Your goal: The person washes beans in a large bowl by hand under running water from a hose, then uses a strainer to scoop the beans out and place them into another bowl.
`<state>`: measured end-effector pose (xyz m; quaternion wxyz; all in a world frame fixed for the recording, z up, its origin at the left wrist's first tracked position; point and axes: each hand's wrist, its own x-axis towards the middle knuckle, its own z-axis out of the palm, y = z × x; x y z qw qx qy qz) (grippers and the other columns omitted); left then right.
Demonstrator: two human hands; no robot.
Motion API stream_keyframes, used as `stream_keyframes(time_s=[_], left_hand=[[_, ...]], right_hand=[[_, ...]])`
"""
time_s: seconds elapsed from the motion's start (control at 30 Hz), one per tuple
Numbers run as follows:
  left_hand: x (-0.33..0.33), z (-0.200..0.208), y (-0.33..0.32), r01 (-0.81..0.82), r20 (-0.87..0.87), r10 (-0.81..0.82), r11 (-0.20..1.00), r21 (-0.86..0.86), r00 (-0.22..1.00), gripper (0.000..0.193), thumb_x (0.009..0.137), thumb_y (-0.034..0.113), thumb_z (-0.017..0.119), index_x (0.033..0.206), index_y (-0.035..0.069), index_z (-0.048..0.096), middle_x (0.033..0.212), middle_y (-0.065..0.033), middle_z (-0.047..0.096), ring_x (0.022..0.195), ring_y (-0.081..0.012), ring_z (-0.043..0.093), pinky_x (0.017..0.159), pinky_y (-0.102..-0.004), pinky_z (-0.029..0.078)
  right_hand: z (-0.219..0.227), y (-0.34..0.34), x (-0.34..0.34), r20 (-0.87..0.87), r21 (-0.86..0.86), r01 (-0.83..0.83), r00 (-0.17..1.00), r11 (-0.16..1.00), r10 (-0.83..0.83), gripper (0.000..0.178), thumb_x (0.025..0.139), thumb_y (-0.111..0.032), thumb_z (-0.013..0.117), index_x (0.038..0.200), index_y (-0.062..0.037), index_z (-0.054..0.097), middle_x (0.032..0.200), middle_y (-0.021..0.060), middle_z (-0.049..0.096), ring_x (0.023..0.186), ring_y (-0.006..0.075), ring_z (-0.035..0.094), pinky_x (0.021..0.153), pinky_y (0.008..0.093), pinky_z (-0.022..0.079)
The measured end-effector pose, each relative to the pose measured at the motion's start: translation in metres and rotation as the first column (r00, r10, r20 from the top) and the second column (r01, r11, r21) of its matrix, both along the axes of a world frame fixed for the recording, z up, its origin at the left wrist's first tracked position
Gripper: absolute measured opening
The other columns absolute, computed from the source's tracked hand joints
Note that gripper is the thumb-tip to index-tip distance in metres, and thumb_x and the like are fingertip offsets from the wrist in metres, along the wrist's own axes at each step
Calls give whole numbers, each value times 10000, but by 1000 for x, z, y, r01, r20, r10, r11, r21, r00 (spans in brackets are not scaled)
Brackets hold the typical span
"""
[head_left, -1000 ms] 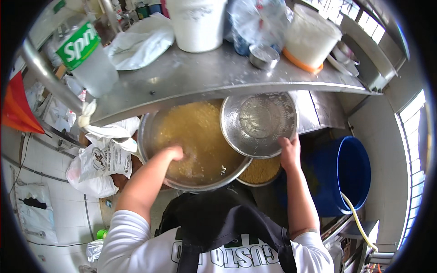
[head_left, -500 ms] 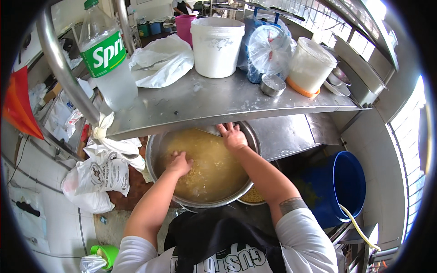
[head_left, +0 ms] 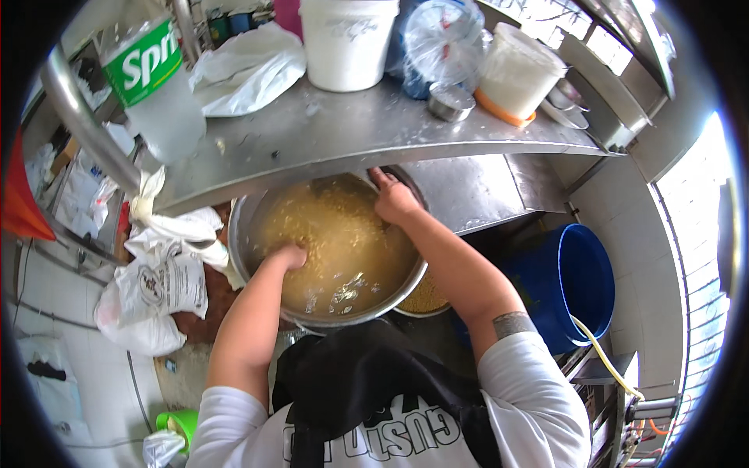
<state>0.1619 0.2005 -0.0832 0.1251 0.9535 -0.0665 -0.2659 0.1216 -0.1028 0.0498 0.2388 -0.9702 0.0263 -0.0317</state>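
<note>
A large round metal basin [head_left: 241, 253] holds cloudy yellowish water with pale yellow grains [head_left: 331, 222], and light glints off its near surface. My left hand [head_left: 290, 256] dips into the water at the basin's left side, its fingers hidden below the surface. At the far right side, my right hand [head_left: 396, 201] grips the basin's edge, with its fingertips pointing toward the shelf. Partly under the basin's right side, a second round container of yellow grains [head_left: 425, 295] shows.
Above the basin's far side runs a metal shelf [head_left: 312, 129] with a plastic bottle [head_left: 160, 101], white bucket [head_left: 349, 47], small metal cup [head_left: 451, 102] and white tub [head_left: 516, 74]. A blue barrel [head_left: 550, 281] with a pale hose [head_left: 597, 347] stands right. White sacks [head_left: 160, 288] lie left.
My left hand has sunk deeper into the water. My right hand's spread fingers have closed at the basin's edge. Ripples and more grains show, and the view has shifted.
</note>
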Motion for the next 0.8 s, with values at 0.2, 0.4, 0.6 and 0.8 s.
stream_keyframes(time_s=[0.2, 0.4, 0.6, 0.8], left_hand=[[-27, 65, -10, 41, -106, -50, 996, -84, 993, 490, 1006, 371, 557, 1318, 7, 658, 1372, -251, 631, 1264, -389, 621, 1032, -440, 500], [-106, 106, 27, 153, 445, 42, 907, -392, 895, 249, 992, 228, 603, 1054, 0, 684, 1035, -228, 706, 954, -429, 671, 860, -473, 531], [-156, 86, 48, 251, 754, 301, 816, -521, 584, 138, 906, 92, 648, 792, 23, 614, 777, -178, 645, 759, -413, 628, 705, -505, 502], [-152, 89, 39, 243, 796, 292, 847, -472, 530, 162, 878, 86, 654, 744, 34, 580, 727, -159, 615, 704, -400, 606, 660, -498, 490]], right_hand=[[-5, -4, -30, -196, 110, 49, 980, 993, -27, 848, 842, -46, 517, 1629, -254, 281, 1233, 320, 662, 1151, 456, 654, 997, 497, 507], [-22, 20, -60, -219, 204, 26, 976, 979, 20, 834, 843, -58, 517, 1630, -194, 276, 1202, 352, 655, 1148, 483, 637, 1011, 494, 504], [-15, 65, -75, -411, 447, 196, 912, 873, 6, 838, 844, -6, 491, 1632, -198, 281, 1197, 278, 696, 967, 377, 732, 716, 470, 625], [-68, 90, -72, -476, 794, 408, 879, 451, 43, 795, 845, 48, 477, 1588, -206, 354, 1154, 180, 664, 865, 342, 724, 554, 481, 630]])
